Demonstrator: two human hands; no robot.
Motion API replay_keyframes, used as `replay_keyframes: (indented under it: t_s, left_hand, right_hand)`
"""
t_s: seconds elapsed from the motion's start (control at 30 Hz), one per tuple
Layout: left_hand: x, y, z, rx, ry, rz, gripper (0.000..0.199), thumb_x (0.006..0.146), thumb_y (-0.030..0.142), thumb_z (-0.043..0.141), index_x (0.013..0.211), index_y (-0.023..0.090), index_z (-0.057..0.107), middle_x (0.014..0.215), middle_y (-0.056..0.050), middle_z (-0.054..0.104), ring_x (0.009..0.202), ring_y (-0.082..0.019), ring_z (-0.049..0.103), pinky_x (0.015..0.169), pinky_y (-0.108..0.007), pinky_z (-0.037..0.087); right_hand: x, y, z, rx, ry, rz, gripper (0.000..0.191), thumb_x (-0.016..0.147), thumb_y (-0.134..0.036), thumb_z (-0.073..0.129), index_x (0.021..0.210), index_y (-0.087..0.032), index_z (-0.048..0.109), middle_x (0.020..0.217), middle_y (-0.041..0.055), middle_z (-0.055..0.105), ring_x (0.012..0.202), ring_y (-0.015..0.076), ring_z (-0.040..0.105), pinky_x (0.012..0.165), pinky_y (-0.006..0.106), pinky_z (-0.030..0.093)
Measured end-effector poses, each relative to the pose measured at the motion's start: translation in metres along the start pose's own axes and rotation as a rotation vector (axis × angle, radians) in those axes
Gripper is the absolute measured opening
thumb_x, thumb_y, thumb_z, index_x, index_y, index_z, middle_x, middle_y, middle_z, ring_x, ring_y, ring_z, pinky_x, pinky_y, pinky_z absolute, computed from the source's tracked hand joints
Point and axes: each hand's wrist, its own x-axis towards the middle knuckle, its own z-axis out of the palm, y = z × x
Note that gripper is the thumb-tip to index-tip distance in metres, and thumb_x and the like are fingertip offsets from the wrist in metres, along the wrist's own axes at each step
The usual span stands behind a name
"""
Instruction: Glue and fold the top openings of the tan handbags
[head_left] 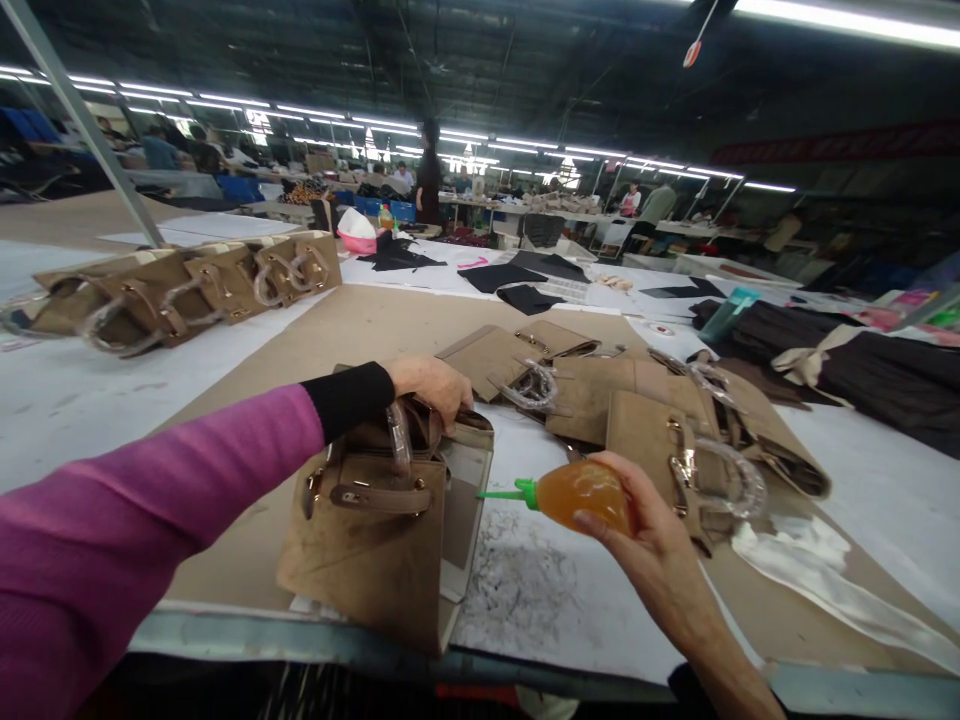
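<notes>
A brown handbag [375,560] stands at the table's front edge, its side panel folded open to show a pale inner face. My left hand [435,385] grips the top of that side panel, with the fingertips partly hidden behind it. In my right hand [637,510] is a squeeze bottle [585,495] of amber liquid, lying level. Its thin green nozzle points left, with the tip at the open edge of the side panel; whether it touches cannot be told. A plastic-wrapped handle [400,440] rises from the bag's top.
More brown handbags [660,410] lie in a heap to the right, beside a white cloth [810,550]. A row of finished-looking bags [262,275] stands at the left. Black fabric pieces [502,277] and a pink bowl [357,235] are further back. People work in the background.
</notes>
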Motion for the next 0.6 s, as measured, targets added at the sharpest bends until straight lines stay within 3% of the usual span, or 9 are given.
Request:
replay_keyframes:
  t_s: [0.33,0.6]
  left_hand:
    - [-0.002,0.009,-0.001,0.07,-0.07,0.031,0.017,0.067,0.018,0.067,0.083,0.014,0.072,0.076,-0.001,0.068,0.062,-0.012,0.052,0.051,-0.02,0.035]
    - [-0.002,0.014,-0.001,0.053,-0.056,0.032,0.009,0.065,0.014,0.069,0.074,0.014,0.071,0.066,0.0,0.067,0.059,-0.013,0.051,0.055,-0.023,0.036]
  right_hand:
    - [-0.017,0.008,0.006,-0.023,-0.047,0.084,0.051,0.071,-0.045,0.072,0.115,-0.025,0.054,0.117,0.0041,0.059,0.104,0.0263,0.056,0.09,0.034,0.046]
    - [-0.032,0.029,0.012,0.02,-0.136,0.165,0.052,0.072,-0.047,0.072,0.116,-0.026,0.052,0.117,0.0053,0.057,0.103,0.0271,0.056,0.095,0.04,0.041]
